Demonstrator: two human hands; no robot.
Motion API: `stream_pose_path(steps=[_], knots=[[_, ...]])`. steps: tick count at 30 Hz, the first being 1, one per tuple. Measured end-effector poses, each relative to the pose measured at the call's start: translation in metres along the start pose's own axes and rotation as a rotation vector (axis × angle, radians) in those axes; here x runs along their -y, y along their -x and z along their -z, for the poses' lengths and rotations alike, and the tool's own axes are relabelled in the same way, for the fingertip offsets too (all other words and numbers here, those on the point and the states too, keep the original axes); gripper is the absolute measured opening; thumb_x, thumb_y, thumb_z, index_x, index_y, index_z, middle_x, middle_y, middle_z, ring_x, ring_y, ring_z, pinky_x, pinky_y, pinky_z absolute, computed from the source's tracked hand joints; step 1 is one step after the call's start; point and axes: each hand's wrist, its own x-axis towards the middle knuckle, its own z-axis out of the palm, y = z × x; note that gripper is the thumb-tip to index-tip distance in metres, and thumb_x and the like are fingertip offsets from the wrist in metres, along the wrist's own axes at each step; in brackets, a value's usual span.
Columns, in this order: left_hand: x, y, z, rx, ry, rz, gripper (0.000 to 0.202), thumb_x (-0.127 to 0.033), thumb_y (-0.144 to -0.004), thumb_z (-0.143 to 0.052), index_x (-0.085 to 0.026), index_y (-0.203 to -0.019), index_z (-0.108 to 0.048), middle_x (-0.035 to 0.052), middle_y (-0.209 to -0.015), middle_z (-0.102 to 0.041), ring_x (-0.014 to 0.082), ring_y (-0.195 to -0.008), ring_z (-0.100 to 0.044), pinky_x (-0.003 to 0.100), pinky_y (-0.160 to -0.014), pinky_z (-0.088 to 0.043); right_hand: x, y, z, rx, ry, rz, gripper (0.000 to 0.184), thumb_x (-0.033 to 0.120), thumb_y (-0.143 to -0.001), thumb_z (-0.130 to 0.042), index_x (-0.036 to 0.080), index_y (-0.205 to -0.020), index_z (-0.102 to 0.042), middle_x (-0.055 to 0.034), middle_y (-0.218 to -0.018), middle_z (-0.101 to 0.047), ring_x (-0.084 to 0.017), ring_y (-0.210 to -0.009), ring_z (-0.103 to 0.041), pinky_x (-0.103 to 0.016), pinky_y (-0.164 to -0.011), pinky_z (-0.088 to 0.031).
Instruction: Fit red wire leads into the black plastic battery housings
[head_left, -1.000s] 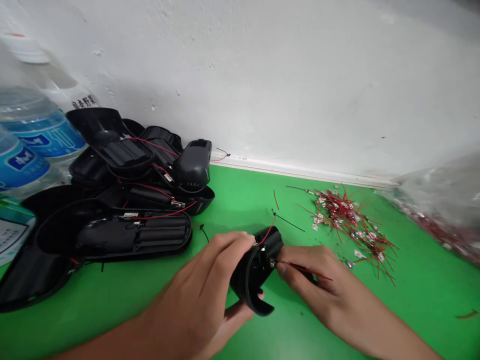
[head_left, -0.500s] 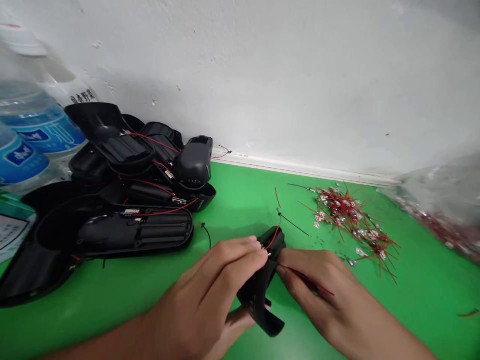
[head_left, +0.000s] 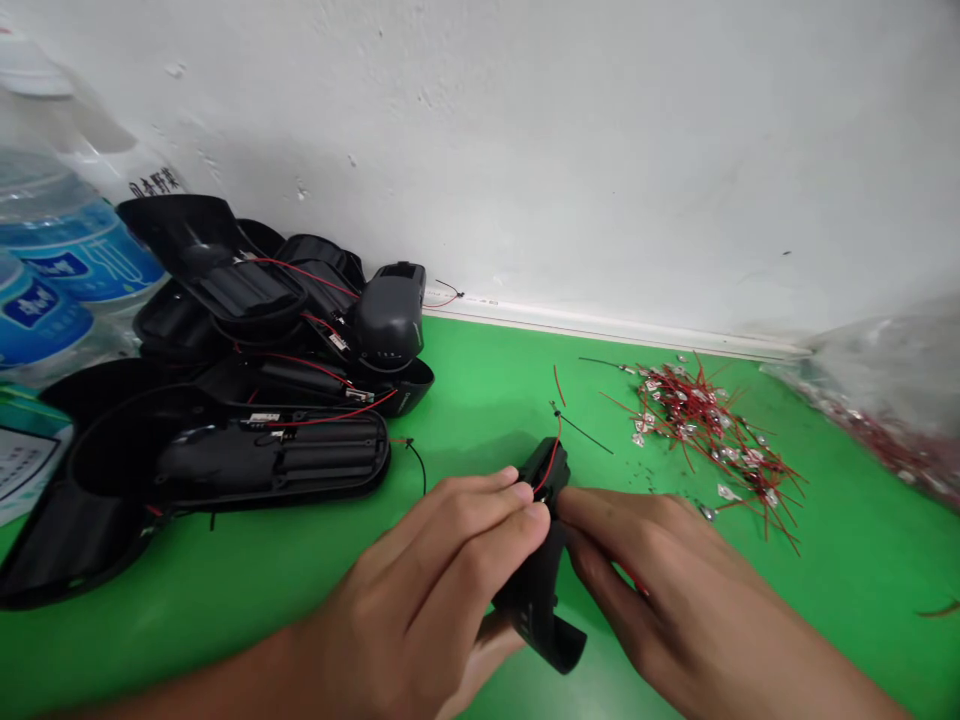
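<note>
My left hand is closed around a black plastic housing, thumb underneath and fingers across its top. The housing stands tilted, its curved end toward me. A thin red wire rises from its far end to a dark joint with a black lead. Against the housing's right side, my right hand is pinched together. A bit of red wire shows between its thumb and fingers; the fingertips and the wire's end are hidden.
Similar black housings with red wires are piled at the left, beside plastic bottles. Red wires with metal tabs lie heaped on the green tabletop at the right. Behind them sits a clear bag against the white wall.
The housing has tipped slightly, its near end shifting right. My left fingers have slid a little right over it. Less of the red wire shows in my right hand, which stays pressed close.
</note>
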Motion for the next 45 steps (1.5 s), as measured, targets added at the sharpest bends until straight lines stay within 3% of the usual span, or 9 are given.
stream_pose_path(steps=[8, 16, 21, 25, 29, 33, 35, 39, 45], knots=[[0.003, 0.000, -0.002, 0.003, 0.021, -0.015, 0.024, -0.019, -0.114, -0.054, -0.006, -0.134, -0.055, 0.0128, -0.126, -0.073, 0.0127, -0.143, -0.058, 0.024, -0.126, -0.044, 0.001, -0.006, 0.008, 0.057, 0.005, -0.001, 0.031, 0.013, -0.104, -0.037, 0.020, -0.081, -0.058, -0.0025, -0.073, -0.068, -0.018, -0.056, -0.062, -0.035, -0.050, -0.036], [0.004, 0.003, -0.001, -0.014, 0.097, -0.058, 0.028, -0.009, -0.107, -0.058, -0.002, -0.134, -0.057, 0.0143, -0.125, -0.073, 0.0158, -0.142, -0.058, 0.027, -0.126, -0.046, 0.006, -0.012, 0.015, -0.068, 0.111, 0.137, 0.035, 0.001, -0.089, -0.037, 0.020, -0.075, -0.063, -0.0059, -0.079, -0.077, -0.018, -0.053, -0.067, -0.034, -0.047, -0.046], [0.001, 0.004, -0.006, -0.008, 0.116, -0.069, 0.032, -0.005, -0.103, -0.062, -0.001, -0.134, -0.057, 0.0149, -0.128, -0.069, 0.0177, -0.144, -0.055, 0.030, -0.128, -0.044, 0.006, -0.012, 0.016, -0.075, 0.179, 0.158, 0.030, 0.000, -0.083, -0.042, 0.020, -0.077, -0.064, -0.0052, -0.072, -0.074, -0.020, -0.052, -0.068, -0.036, -0.047, -0.042], [0.003, 0.004, -0.016, -0.121, 0.199, 0.123, 0.044, -0.006, -0.095, -0.074, -0.008, -0.135, -0.058, 0.0083, -0.128, -0.067, 0.0127, -0.130, -0.062, 0.019, -0.123, -0.043, -0.009, -0.016, 0.012, 0.107, 0.050, 0.019, 0.025, 0.009, -0.098, -0.046, 0.018, -0.090, -0.069, -0.0047, -0.077, -0.074, -0.019, -0.060, -0.069, -0.032, -0.053, -0.040], [0.008, 0.004, -0.022, -0.144, 0.318, 0.380, 0.066, -0.004, -0.079, -0.083, -0.022, -0.136, -0.057, 0.0004, -0.123, -0.064, 0.0115, -0.113, -0.066, 0.017, -0.100, -0.057, -0.030, -0.023, 0.007, 0.164, -0.172, -0.068, 0.027, 0.026, -0.112, -0.048, 0.019, -0.101, -0.072, -0.0015, -0.087, -0.073, -0.014, -0.066, -0.063, -0.028, -0.060, -0.042], [0.010, 0.005, -0.020, -0.126, 0.317, 0.396, 0.065, -0.008, -0.081, -0.081, -0.026, -0.138, -0.055, -0.0003, -0.122, -0.065, 0.0127, -0.110, -0.067, 0.018, -0.089, -0.059, -0.036, -0.024, 0.003, 0.099, -0.249, 0.038, 0.020, 0.025, -0.113, -0.051, 0.019, -0.099, -0.065, 0.0008, -0.089, -0.069, -0.012, -0.075, -0.062, -0.024, -0.069, -0.046], [0.009, 0.005, -0.018, -0.110, 0.309, 0.413, 0.065, -0.009, -0.082, -0.081, -0.028, -0.139, -0.055, -0.0009, -0.122, -0.065, 0.0126, -0.110, -0.067, 0.018, -0.089, -0.059, -0.035, -0.023, 0.000, -0.010, -0.249, 0.076, 0.008, 0.018, -0.109, -0.059, 0.020, -0.101, -0.061, 0.0034, -0.086, -0.065, -0.009, -0.072, -0.059, -0.021, -0.066, -0.045], [0.009, 0.006, -0.016, -0.081, 0.311, 0.460, 0.068, -0.009, -0.080, -0.081, -0.031, -0.139, -0.054, -0.0020, -0.122, -0.064, 0.0125, -0.109, -0.067, 0.018, -0.087, -0.058, -0.037, -0.025, -0.005, -0.201, -0.294, 0.214, 0.011, 0.012, -0.103, -0.068, 0.020, -0.105, -0.062, 0.0031, -0.090, -0.065, -0.008, -0.080, -0.062, -0.017, -0.072, -0.048], [0.009, 0.007, -0.019, -0.086, 0.345, 0.434, 0.071, -0.007, -0.080, -0.083, -0.029, -0.140, -0.054, 0.0006, -0.121, -0.065, 0.0151, -0.105, -0.068, 0.023, -0.087, -0.060, -0.047, -0.026, -0.001, -0.158, -0.355, 0.308, 0.009, 0.013, -0.103, -0.072, 0.019, -0.108, -0.068, 0.0016, -0.095, -0.072, -0.006, -0.086, -0.069, -0.014, -0.079, -0.052]])
